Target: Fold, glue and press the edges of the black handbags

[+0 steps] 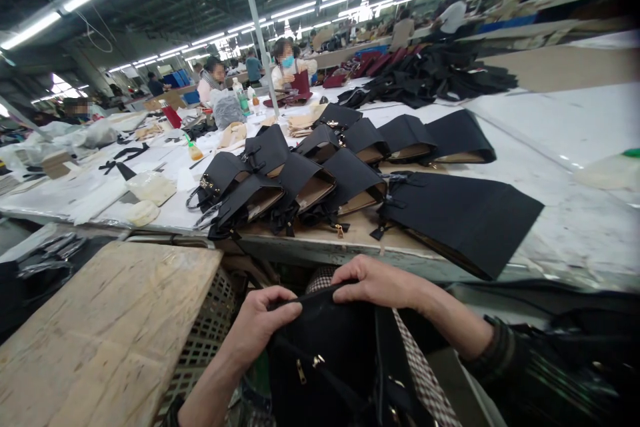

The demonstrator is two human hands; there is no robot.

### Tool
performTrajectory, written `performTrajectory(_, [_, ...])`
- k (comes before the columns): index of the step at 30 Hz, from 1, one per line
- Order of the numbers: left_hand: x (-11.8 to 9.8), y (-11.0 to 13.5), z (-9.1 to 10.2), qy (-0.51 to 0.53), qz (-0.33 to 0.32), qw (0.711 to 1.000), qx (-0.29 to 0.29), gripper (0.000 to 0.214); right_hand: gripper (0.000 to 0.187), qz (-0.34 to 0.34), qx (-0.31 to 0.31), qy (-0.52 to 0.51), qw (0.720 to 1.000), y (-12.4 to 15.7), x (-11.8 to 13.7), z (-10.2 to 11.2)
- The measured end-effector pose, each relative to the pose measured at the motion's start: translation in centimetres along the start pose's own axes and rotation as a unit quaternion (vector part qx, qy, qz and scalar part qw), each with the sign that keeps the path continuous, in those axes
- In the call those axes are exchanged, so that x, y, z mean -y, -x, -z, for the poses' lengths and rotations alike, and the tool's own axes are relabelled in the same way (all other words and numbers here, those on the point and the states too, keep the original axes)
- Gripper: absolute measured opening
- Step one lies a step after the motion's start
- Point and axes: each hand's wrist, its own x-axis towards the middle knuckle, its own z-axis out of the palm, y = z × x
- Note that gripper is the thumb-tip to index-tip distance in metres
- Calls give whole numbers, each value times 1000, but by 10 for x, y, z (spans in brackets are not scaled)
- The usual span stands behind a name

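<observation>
A black handbag with gold metal fittings rests low in front of me, below the table edge. My left hand is closed on the bag's top edge at the left. My right hand is curled over the same top edge at the right. Just beyond my hands, several black bag pieces lie in overlapping rows on the worktable. A larger flat black piece lies at the near right of them.
A wooden board sits on a perforated plastic crate at my left. Black parts are heaped at the table's far side. Other people sit working at the far end. A metal pole rises from the table.
</observation>
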Motion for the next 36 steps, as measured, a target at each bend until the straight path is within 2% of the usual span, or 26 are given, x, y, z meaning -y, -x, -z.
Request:
performTrajectory(3, [12,-16,-1,-124,-52,991,-9,16,15,-23,-44,150,988,-6,-6,-6])
performTrajectory(5, [19,-19,-3,-211,-81,973,-44,18,13,-35,-51,173,983,-11,-11,-11])
performTrajectory(7, [23,-14,-4,-251,-100,960,-73,24,12,-34,-46,186,981,-15,-13,-14])
performTrajectory(11, [24,-2,-9,-263,-139,950,-95,3,16,-3,-21,147,989,-17,-14,-12])
performTrajectory(16, [23,-1,-18,-245,-157,951,-108,5,19,5,-12,73,997,-16,-14,-10])
performTrajectory(22, [16,-2,-20,-269,-182,942,-87,8,16,3,-20,90,996,-14,-13,-15])
performTrajectory(29, [3,-3,-15,-342,-159,925,-40,7,15,10,-38,110,993,-10,-14,-22])
performTrajectory(33, [3,-4,-11,-408,-174,896,-10,6,17,19,-47,135,990,-9,-14,-26])
performTrajectory(36, [7,-5,-10,-474,-208,856,17,6,17,20,-54,148,987,-8,-12,-29])
